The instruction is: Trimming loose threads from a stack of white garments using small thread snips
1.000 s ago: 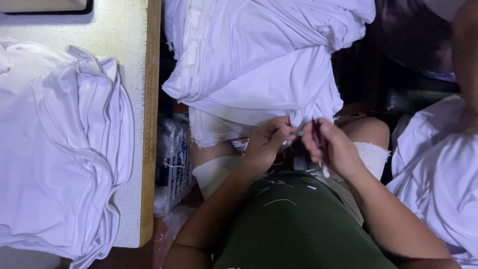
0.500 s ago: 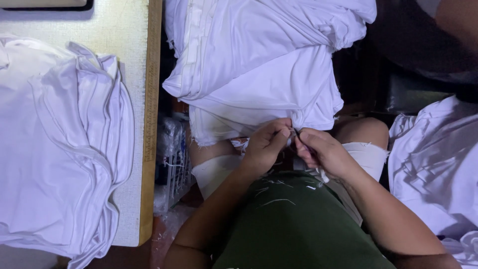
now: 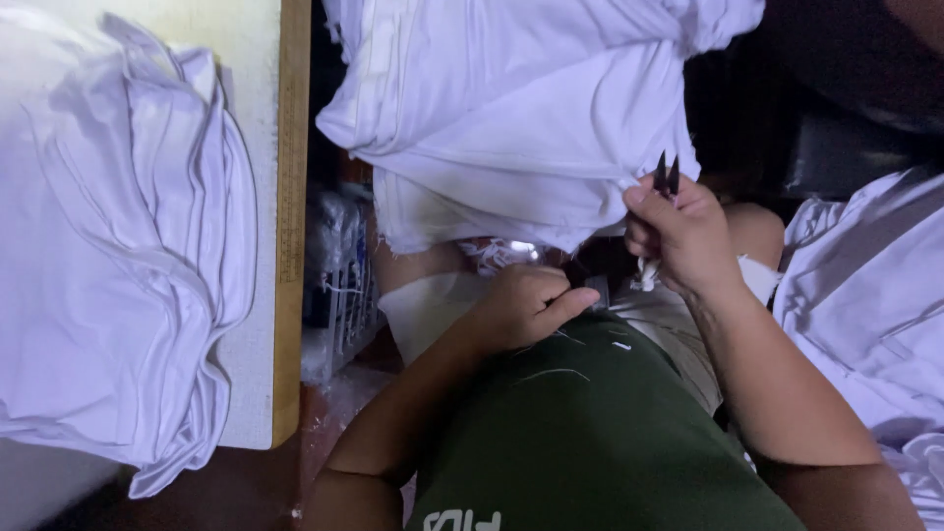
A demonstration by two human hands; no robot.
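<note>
With a stack of folded white garments (image 3: 118, 256) already on the surface (image 3: 258, 118) at left, the right hand (image 3: 683, 236), grip clamped on small thread snips (image 3: 667, 175), works the white garment (image 3: 521, 118) at upper centre, while the left hand (image 3: 526, 305) rests curled, holding nothing visible.

Dark green shirt (image 3: 590, 433), short sleeves, both forearms bare. White printed mark on the shirt at the near edge of view, plus a few loose white threads stuck on the chest. Light beige shorts (image 3: 678, 339) show just beyond the shirt. Left hand (image 3: 526, 305) and right hand (image 3: 683, 236): no gloves, rings or watch.
</note>
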